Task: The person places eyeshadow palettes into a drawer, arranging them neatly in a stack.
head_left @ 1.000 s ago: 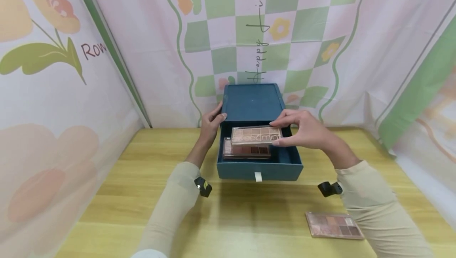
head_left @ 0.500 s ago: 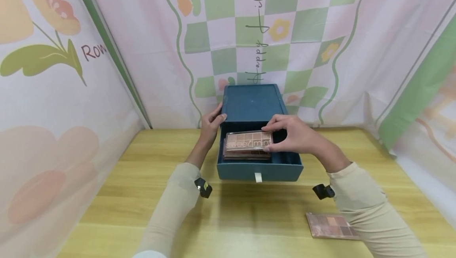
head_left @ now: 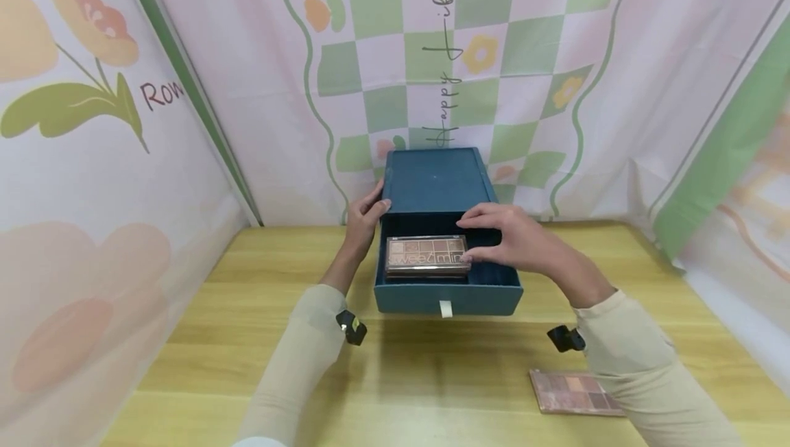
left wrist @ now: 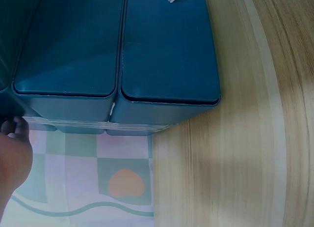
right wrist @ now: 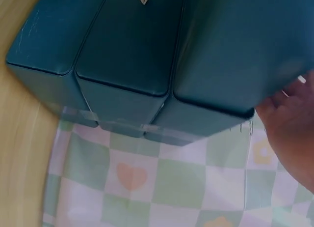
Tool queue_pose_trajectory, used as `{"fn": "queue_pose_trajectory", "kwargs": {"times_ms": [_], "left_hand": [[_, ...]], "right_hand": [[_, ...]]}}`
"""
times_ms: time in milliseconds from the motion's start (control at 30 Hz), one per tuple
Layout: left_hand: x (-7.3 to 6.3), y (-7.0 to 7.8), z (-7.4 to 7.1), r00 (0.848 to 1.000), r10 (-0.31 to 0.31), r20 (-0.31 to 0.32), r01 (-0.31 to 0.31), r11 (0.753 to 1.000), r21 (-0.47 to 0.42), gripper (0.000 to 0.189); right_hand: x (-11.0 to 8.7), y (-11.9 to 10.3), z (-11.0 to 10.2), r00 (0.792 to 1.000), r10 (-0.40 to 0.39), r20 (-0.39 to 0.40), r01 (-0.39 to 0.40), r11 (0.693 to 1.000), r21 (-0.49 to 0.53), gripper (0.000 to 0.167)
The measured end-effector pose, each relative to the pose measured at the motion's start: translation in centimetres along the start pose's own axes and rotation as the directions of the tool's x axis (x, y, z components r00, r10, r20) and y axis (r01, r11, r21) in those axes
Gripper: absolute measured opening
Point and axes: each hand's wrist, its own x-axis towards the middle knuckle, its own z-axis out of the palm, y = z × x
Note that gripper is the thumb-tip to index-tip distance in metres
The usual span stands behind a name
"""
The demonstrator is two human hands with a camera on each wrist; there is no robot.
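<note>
A blue drawer box (head_left: 438, 179) stands at the back of the table, its top drawer (head_left: 395, 298) pulled out. Inside, at the left, an eyeshadow palette with a clear lettered lid (head_left: 426, 252) lies on another palette, of which only the front edge shows. My right hand (head_left: 515, 238) is over the drawer; its thumb touches the palette's right end, while the index finger is raised apart from it. My left hand (head_left: 363, 221) rests against the box's left side, with the thumb at the front corner. In the right wrist view my right hand (right wrist: 292, 126) appears beside the pulled-out drawer.
Another eyeshadow palette (head_left: 574, 392) lies on the wooden table (head_left: 432, 378) at the front right, partly covered by my right sleeve. Below the open drawer, two shut drawers (left wrist: 169, 45) show in the left wrist view. A checkered cloth (head_left: 426, 42) hangs behind the box.
My right hand has lowered the lettered palette leftward and down onto the palette in the drawer, and its index finger has come off it. My left hand has stayed at the box.
</note>
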Motion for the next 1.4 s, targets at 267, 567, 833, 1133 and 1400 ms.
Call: {"fn": "queue_pose_trajectory", "kwargs": {"times_ms": [267,567,833,1133,1400], "left_hand": [[-0.1,0.2,-0.1,1.000,-0.004,-0.001,0.004,1.000,0.010,0.058],[-0.6,2.0,0.0,0.999,-0.009,0.035,0.008,1.000,0.013,0.057],[0.0,0.3,0.0,1.000,0.002,0.018,-0.002,1.000,-0.004,0.056],[0.0,-0.1,-0.1,1.000,0.015,0.005,-0.015,1.000,0.014,0.060],[0.1,-0.1,-0.1,1.000,0.006,0.012,-0.006,1.000,-0.003,0.061]], "right_hand": [[-4.5,1.5,-0.2,0.943,-0.030,-0.332,0.033,0.999,0.004,0.035],[-11.6,3.5,0.2,0.937,0.048,-0.347,-0.031,0.998,0.056,0.043],[-17.5,5.1,3.1,0.966,0.149,-0.211,-0.145,0.989,0.035,0.040],[-22.4,7.0,4.6,0.974,0.216,-0.063,-0.212,0.976,0.057,0.046],[-25.8,7.9,5.0,0.952,0.280,0.120,-0.277,0.960,-0.044,0.072]]}}
